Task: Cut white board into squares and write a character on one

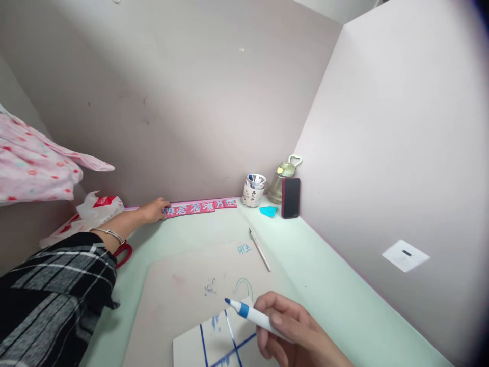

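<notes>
My right hand (284, 329) holds an uncapped blue marker (263, 320), its tip pointing left. Below the tip lies a white board (191, 344) with blue grid lines and smudged blue marks, partly out of frame. My left hand (153, 210) reaches to the back of the table, fingers closed at the left end of a pink paper strip (202, 208) with light blue Chinese characters. The fingertips partly cover that end. Under the board is a large greyish mat (164, 290) bearing a small blue character and scribbles. A slim silver craft knife (260, 250) rests on the mat's far right.
Red-handled scissors (124, 255) lie beside my left forearm. A white plastic bag (101, 209) sits at the back left, below hanging pink cloth (34, 158). At the back right stand a jar of pens (253, 191), a bottle (277, 188), a phone (291, 198) and blue paper (268, 211).
</notes>
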{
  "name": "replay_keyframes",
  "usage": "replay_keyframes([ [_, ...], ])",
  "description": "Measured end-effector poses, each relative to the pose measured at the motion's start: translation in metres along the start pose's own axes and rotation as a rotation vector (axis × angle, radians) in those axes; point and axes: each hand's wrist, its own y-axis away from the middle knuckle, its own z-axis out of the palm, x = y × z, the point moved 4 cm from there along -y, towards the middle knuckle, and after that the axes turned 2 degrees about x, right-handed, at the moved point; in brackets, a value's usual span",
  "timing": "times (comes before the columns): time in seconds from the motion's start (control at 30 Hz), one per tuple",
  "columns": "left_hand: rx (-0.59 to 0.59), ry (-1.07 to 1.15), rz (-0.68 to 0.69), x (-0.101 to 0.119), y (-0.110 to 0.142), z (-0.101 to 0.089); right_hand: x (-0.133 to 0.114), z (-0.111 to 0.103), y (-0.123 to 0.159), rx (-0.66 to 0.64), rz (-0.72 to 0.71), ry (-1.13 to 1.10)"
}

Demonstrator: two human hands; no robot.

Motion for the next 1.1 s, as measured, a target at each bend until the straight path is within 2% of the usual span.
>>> replay_keyframes([
  [0.13,0.064,0.323,-0.082,0.004,0.004,-0.002,-0.004,0.002,0.002,0.038,0.020,0.027],
  [0.23,0.167,0.648,-0.172,0.011,0.026,-0.007,-0.009,0.006,0.005,0.065,0.004,0.041],
  [0.37,0.267,1.153,-0.276,0.030,0.082,-0.007,-0.012,0.008,0.009,0.132,-0.035,0.068],
  [0.47,0.235,1.460,-0.355,0.049,0.131,-0.001,-0.013,0.008,0.012,0.151,-0.071,0.100],
  [0.57,0.210,1.661,-0.428,0.064,0.175,0.005,-0.015,0.008,0.013,0.146,-0.109,0.104],
  [0.73,0.239,1.850,-0.464,0.082,0.233,0.020,-0.016,0.007,0.013,0.109,-0.160,0.093],
  [0.87,0.149,1.969,-0.488,0.101,0.277,0.047,-0.017,0.007,0.013,0.110,-0.175,0.104],
  [1.0,0.103,1.940,-0.454,0.114,0.313,0.068,-0.016,0.009,0.015,0.119,-0.178,0.114],
  [1.1,0.071,1.891,-0.360,0.115,0.326,0.074,-0.014,0.012,0.016,0.101,-0.189,0.120],
])
